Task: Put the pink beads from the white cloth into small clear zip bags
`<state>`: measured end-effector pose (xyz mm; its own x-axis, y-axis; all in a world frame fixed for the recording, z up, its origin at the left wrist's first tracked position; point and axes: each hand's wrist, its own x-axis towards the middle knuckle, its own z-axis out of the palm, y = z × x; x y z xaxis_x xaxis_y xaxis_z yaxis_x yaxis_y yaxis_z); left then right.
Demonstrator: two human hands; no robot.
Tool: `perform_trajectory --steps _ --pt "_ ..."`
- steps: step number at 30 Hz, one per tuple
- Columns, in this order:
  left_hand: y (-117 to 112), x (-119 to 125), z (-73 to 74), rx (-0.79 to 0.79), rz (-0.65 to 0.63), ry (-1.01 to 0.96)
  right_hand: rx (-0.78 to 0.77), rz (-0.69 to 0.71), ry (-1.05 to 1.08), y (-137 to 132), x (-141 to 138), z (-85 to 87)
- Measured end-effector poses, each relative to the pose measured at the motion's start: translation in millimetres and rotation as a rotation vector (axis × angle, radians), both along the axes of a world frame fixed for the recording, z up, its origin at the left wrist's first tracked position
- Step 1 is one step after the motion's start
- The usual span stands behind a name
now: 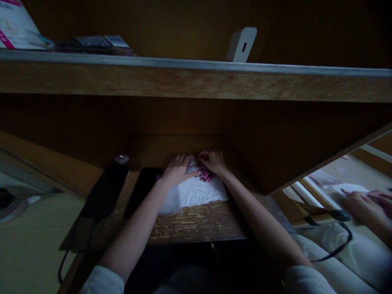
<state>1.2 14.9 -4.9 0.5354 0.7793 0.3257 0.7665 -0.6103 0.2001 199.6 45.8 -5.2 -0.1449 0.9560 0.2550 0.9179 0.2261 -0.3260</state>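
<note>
A small heap of pink and dark beads (pixel 206 174) lies on a white cloth or tissue (pixel 200 194) spread on the wooden desk. My left hand (pixel 178 169) rests with its fingers stretched out over a clear plastic bag or sheet (pixel 170 201), its thumb pointing at the beads. On the far side of the heap, my right hand (pixel 213 160) has its thumb and forefinger curled together in a pinch. Whatever sits between those fingertips is too small and dim to make out.
Left of my left arm lie two dark flat phone-like devices (pixel 105 191), a cable and a small white case (pixel 121 158). Overhead, a shelf edge (pixel 196 79) holds a white charger (pixel 242 45) and packets. At right, another person's hands (pixel 367 204) work at a neighbouring desk.
</note>
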Motion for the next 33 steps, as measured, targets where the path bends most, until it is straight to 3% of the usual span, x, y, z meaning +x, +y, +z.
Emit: perform_trajectory --steps 8,10,14,16,20,24,27,30,33 --pt "1.3 0.2 4.3 0.029 -0.026 -0.048 -0.018 0.029 0.009 2.1 1.0 -3.2" --pt "2.9 0.1 3.2 0.037 -0.038 -0.074 0.002 0.061 0.127 1.6 3.5 0.1" --pt "5.6 -0.1 -1.9 0.047 -0.033 -0.103 -0.032 0.226 0.564 -6.4 2.2 8.4" --pt "5.9 0.1 -2.9 0.042 -0.025 -0.108 -0.061 0.307 0.662 -12.4 -1.8 11.4" --pt "5.0 1.2 -0.6 0.033 -0.036 -0.113 -0.056 0.419 0.58 -19.8 -5.2 13.4" --pt "4.7 1.2 1.1 0.028 -0.043 -0.149 -0.008 0.356 0.553 -19.6 7.0 10.5" --pt "6.4 -0.7 0.8 0.039 -0.038 -0.245 -0.04 0.346 0.379 -19.9 17.8 8.7" --pt "10.2 -3.4 1.9 0.021 -0.017 -0.483 -0.037 0.324 0.165 -21.4 21.0 8.9" --pt "14.9 -5.6 5.2 -0.07 -0.041 -0.896 -0.051 0.3 0.08 -22.7 18.5 9.6"
